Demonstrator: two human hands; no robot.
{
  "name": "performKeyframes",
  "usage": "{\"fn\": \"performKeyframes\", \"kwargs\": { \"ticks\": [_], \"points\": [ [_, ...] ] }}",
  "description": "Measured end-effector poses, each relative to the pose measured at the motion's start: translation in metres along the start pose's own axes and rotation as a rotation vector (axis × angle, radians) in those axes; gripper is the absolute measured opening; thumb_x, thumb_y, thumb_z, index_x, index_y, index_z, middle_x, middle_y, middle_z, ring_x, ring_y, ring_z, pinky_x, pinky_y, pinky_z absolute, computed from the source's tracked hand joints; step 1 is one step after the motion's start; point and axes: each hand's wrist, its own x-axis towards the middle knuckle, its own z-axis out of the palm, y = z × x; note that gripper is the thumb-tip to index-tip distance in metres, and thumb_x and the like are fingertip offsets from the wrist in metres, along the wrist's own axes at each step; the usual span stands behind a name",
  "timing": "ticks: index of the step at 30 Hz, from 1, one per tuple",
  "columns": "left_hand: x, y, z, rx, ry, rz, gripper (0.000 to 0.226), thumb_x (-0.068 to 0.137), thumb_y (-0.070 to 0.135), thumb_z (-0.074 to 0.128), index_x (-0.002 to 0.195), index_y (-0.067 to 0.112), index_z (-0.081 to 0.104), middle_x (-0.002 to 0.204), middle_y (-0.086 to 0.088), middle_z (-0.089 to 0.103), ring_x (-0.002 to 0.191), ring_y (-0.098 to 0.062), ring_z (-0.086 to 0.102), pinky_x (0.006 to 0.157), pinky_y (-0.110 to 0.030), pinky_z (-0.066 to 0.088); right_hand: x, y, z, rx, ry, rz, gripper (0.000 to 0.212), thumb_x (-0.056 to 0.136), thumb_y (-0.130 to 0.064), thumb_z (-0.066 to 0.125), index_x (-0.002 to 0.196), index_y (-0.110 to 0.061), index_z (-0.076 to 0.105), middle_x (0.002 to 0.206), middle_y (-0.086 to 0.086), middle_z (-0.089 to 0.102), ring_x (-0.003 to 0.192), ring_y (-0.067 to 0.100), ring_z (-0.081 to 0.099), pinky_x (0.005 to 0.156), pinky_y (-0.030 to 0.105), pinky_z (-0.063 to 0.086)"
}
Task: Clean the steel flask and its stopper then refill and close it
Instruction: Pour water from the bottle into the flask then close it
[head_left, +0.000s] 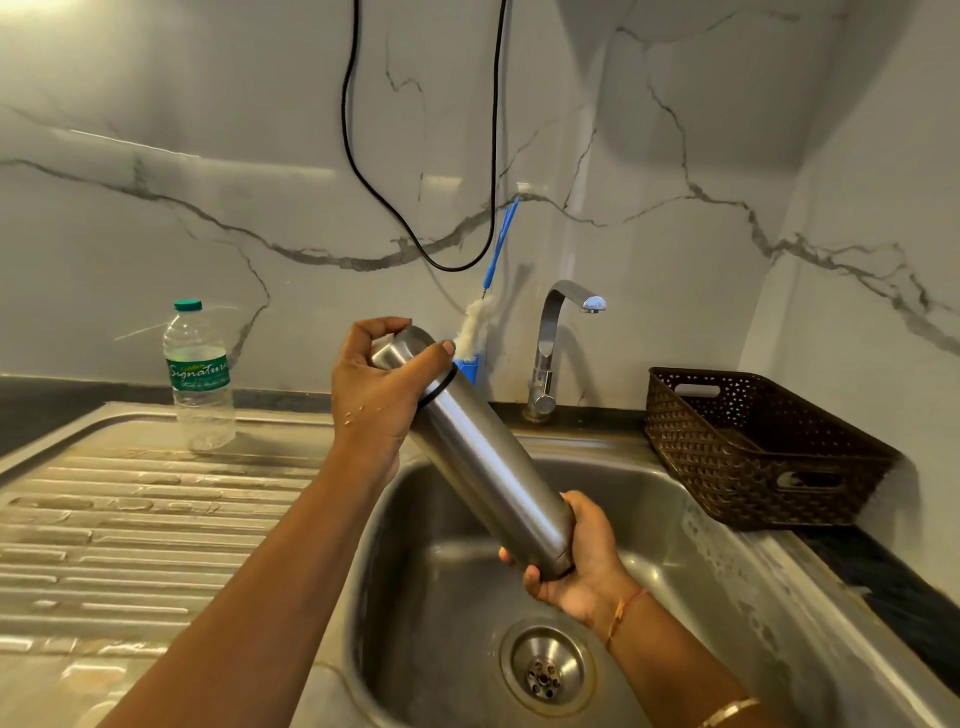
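The left hand (371, 387) was closed round the cap (402, 351) of the steel flask (488, 467), fingers curled over the top end and the thumb pressed along the near side just above the black ring. Its wrist was bent upward, and the forearm rose from the lower left across the draining board (130, 519). The right hand (576, 561) gripped the flask's base from underneath, fingers wrapped round the bottom edge and the palm cupping it. The right forearm came in from the lower right corner.

Held between both hands, the flask hung tilted above the sink basin (649, 519), cap end up and toward the far left, base down and toward the near right, touching no part of the basin. The drain (545, 670) lay below the right wrist.

A plastic water bottle (200, 374) stood upright at the far edge of the draining board. A bottle brush (475, 327) hung against the wall behind the cap, left of the tap (550, 343). A brown basket (753, 452) sat on the worktop's far right corner, beside the basin.
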Motion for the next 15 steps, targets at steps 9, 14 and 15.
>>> {"fn": "performKeyframes", "kwargs": {
  "ticks": [9,14,15],
  "points": [
    [-0.006,-0.018,-0.002,-0.29,-0.376,-0.291,0.1,0.057,0.007,0.075,0.138,0.029,0.021,0.118,-0.007,0.049,0.111,-0.025,0.056,0.084,-0.035,0.052,0.0,-0.005,-0.008,0.116,0.001,0.016,0.043,0.083,-0.036,0.039,0.095,-0.002,0.063,0.07,0.017,0.065,0.06,0.03,0.056,0.03,0.017,0.037],
    [-0.039,-0.06,0.015,-0.079,-0.546,-0.425,0.092,0.058,0.016,0.085,0.135,0.022,0.034,0.122,-0.005,0.058,0.107,-0.018,0.061,0.077,-0.029,0.056,0.001,-0.002,-0.004,0.172,-0.065,0.027,0.045,0.084,-0.036,0.038,0.098,0.0,0.061,0.069,0.016,0.061,0.052,0.029,0.058,0.028,0.017,0.037],
    [-0.042,-0.065,0.016,-0.056,-0.531,-0.414,0.087,0.06,0.016,0.086,0.132,0.022,0.038,0.12,-0.004,0.06,0.104,-0.016,0.062,0.074,-0.026,0.056,0.002,-0.002,-0.005,0.165,-0.08,0.046,0.046,0.083,-0.036,0.038,0.098,0.001,0.061,0.068,0.016,0.061,0.052,0.029,0.058,0.028,0.017,0.038]
  ]
}}
